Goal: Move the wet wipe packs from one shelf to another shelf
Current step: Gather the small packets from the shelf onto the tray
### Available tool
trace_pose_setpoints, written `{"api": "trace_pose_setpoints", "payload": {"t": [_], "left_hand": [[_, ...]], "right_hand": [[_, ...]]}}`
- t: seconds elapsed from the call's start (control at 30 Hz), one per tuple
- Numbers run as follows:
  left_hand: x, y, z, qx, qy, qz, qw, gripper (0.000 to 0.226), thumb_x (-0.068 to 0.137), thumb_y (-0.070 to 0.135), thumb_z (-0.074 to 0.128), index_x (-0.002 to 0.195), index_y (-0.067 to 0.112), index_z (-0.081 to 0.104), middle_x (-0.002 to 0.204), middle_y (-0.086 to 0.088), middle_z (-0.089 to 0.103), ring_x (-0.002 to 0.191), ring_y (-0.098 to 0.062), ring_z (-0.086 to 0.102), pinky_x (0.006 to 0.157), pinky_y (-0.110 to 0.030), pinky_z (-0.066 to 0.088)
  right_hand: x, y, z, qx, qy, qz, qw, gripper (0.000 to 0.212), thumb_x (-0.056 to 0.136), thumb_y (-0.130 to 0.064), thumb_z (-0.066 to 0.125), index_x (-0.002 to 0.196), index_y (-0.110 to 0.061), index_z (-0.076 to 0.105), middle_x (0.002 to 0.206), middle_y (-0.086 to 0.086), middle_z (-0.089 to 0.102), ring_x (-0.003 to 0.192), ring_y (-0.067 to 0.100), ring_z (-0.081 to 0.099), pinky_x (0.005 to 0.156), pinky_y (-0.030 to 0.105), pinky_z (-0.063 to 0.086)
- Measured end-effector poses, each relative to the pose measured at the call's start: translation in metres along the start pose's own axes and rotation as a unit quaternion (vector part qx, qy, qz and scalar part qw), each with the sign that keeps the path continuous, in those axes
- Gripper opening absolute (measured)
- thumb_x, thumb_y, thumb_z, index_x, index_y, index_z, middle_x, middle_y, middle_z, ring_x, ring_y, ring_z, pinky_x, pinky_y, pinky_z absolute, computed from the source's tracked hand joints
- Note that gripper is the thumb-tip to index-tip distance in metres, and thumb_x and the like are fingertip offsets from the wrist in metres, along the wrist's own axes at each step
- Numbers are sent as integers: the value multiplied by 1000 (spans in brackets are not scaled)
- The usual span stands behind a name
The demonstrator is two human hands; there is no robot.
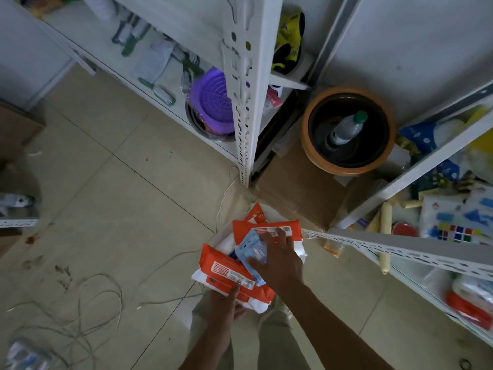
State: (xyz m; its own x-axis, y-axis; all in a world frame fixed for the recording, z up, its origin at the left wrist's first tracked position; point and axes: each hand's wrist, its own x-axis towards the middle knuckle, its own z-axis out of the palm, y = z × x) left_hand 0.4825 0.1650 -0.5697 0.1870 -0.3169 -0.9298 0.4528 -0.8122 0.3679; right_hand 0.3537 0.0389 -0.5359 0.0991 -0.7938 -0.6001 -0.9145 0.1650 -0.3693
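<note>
Carried low in front of the body, between two shelving units: a loose stack of orange-and-white soft plastic wet wipe packs (234,273) with a pale blue flat pack (252,251) lying on top. Left hand (226,303) cupped under the nearest pack, thumb pinching its top face. Right hand (277,257) spread flat, fingers (280,233) pressing the blue pack down onto the far orange pack (266,228). Nearest pack's long axis running left-far to right-near; far pack lying roughly crosswise. Likely trouble: slippery, misaligned packs sliding off sideways onto the beige tiled floor (106,209), or clipping the white slotted metal shelf rail (400,249) at right.
</note>
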Motion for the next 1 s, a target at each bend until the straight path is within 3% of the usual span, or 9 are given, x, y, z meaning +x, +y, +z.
{"api": "trace_pose_setpoints", "payload": {"t": [0.13, 0.2, 0.27, 0.33, 0.53, 0.67, 0.77, 0.9, 1.0], "left_hand": [[4, -7, 0, 15, -10, 68, 998, 95, 56, 59, 90, 129, 12, 51, 107, -21, 72, 68, -20, 75, 50, -26, 57], [3, -9, -2, 39, -2, 111, 993, 87, 62, 49, 87, 131, 13, 49, 115, -18, 72, 87, -26, 78, 61, -33, 63], [3, -14, -3, 48, 6, 133, 990, 68, 79, 29, 83, 133, 10, 46, 119, -15, 72, 98, -27, 76, 69, -37, 65], [3, -14, -3, 109, 25, 162, 980, 52, 89, 16, 77, 130, 8, 47, 117, -11, 73, 94, -21, 77, 64, -27, 63], [9, -10, -4, 199, 40, 173, 964, 46, 89, 22, 75, 124, 6, 50, 105, -12, 75, 74, -14, 76, 52, -16, 55], [11, -13, -3, 197, 33, 178, 963, 46, 89, 24, 74, 123, 6, 49, 100, -14, 76, 71, -15, 76, 51, -18, 56], [14, -15, -5, 178, 36, 187, 965, 61, 84, 41, 77, 126, 9, 48, 99, -10, 76, 74, -23, 76, 55, -23, 60], [18, -17, -7, 222, 45, 211, 951, 65, 83, 48, 77, 133, 23, 45, 114, 1, 75, 92, -15, 77, 72, -39, 66], [21, -13, -2, 238, 40, 236, 941, 59, 79, 56, 77, 125, 41, 43, 112, 3, 75, 94, -16, 77, 73, -48, 65]], "right_hand": [[7, 3, 4, -54, -8, -8, 998, 91, 76, -80, 58, 151, -35, 31, 165, 3, 30, 151, 30, 31, 120, 53, 33], [6, 4, 6, -57, 1, 1, 998, 92, 78, -79, 58, 153, -35, 29, 167, 2, 27, 154, 30, 26, 122, 54, 27], [5, 6, 7, -40, 10, 21, 999, 89, 80, -76, 60, 153, -35, 28, 167, 0, 27, 153, 29, 27, 119, 55, 35], [4, 4, 9, -27, 11, 39, 999, 87, 83, -72, 62, 154, -35, 26, 168, -1, 25, 154, 29, 26, 117, 55, 40], [18, 2, 2, -62, -1, 28, 998, 104, 78, -78, 62, 159, -30, 18, 168, 1, 26, 155, 30, 26, 122, 52, 30], [38, 8, -14, -119, -61, 14, 991, 124, 68, -87, 63, 160, -20, 14, 162, 5, 31, 145, 29, 41, 113, 44, 42], [47, 6, -20, -153, -95, 13, 984, 118, 63, -94, 57, 154, -25, 27, 160, 6, 31, 141, 29, 45, 107, 42, 48], [54, 12, -22, -142, -111, 12, 983, 117, 61, -96, 55, 151, -26, 30, 164, 5, 25, 137, 29, 49, 102, 42, 51], [60, 17, -25, -98, -147, 51, 983, 118, 59, -100, 50, 148, -26, 30, 150, 1, 48, 122, 23, 61, 83, 31, 54]]}}
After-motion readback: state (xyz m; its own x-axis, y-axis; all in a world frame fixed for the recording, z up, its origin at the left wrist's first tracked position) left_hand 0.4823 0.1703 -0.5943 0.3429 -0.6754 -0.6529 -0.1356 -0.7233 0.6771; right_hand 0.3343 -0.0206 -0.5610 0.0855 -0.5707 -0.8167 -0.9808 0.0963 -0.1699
